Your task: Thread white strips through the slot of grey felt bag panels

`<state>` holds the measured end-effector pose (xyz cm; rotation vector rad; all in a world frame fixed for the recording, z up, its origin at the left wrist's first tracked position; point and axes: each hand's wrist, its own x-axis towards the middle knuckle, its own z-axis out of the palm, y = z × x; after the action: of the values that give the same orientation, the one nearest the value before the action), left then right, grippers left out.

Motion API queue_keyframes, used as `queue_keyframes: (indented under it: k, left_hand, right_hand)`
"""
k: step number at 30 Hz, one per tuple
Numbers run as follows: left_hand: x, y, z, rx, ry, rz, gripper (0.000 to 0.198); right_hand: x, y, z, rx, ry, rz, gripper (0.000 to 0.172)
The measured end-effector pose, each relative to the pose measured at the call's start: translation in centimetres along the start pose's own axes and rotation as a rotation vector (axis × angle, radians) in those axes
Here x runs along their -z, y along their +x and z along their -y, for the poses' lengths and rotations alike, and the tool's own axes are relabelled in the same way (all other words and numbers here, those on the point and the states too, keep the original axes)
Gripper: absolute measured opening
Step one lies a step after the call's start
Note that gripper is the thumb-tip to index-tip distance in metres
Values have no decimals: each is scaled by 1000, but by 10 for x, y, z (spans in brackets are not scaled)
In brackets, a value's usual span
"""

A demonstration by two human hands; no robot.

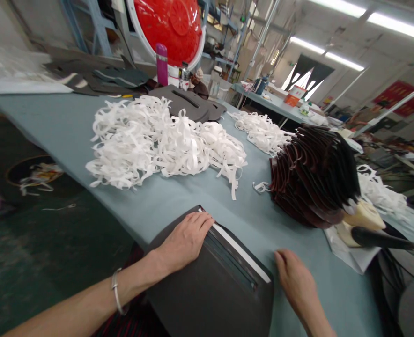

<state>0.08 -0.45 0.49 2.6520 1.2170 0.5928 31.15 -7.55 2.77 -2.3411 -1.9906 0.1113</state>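
A dark grey leather-like panel (210, 285) lies at the near edge of the table, with a zippered slot (237, 264) across its upper part. A white strip (244, 252) runs along the panel's edge beside the slot. My left hand (188, 236) rests on the panel's upper corner, fingers laid over the strip's far end. To the right of the panel, apart from it, my right hand (296, 278) is curled closed just over the table. Its fingertips are hidden, so whatever it may hold cannot be seen.
Heaped white strips (182, 145) cover the blue-green table (259, 220). On the right stands a stack of dark brown pieces (308, 178), near a cream block (363, 217) with a black tool (382, 238). Grey panels (189, 105) and a purple bottle (161, 65) are farther back.
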Motion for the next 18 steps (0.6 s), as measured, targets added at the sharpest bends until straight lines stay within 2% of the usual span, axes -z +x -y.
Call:
queue_keyframes:
  k: [2,5,8,10,13,18]
  left_hand:
    - [0,0,0,3,1,0,44]
    - [-1,0,0,8,2,-14,48]
    - [-2,0,0,7,11,-34,48]
    - [-3,0,-1,4,22,-33,45]
    - [-4,0,-2,7,44,-19,45]
    - [-6,-1,-2,22,54,-20,46]
  right_hand:
    - [-18,15,49,243,169,-82,25]
    - [-38,33,117,450,256,-161,28]
    - [-44,33,151,526,154,-255,30]
    - [-41,26,156,538,41,-269,29]
    - [-33,11,146,546,-52,-224,28]
    - [-27,-18,102,528,-69,-240,33]
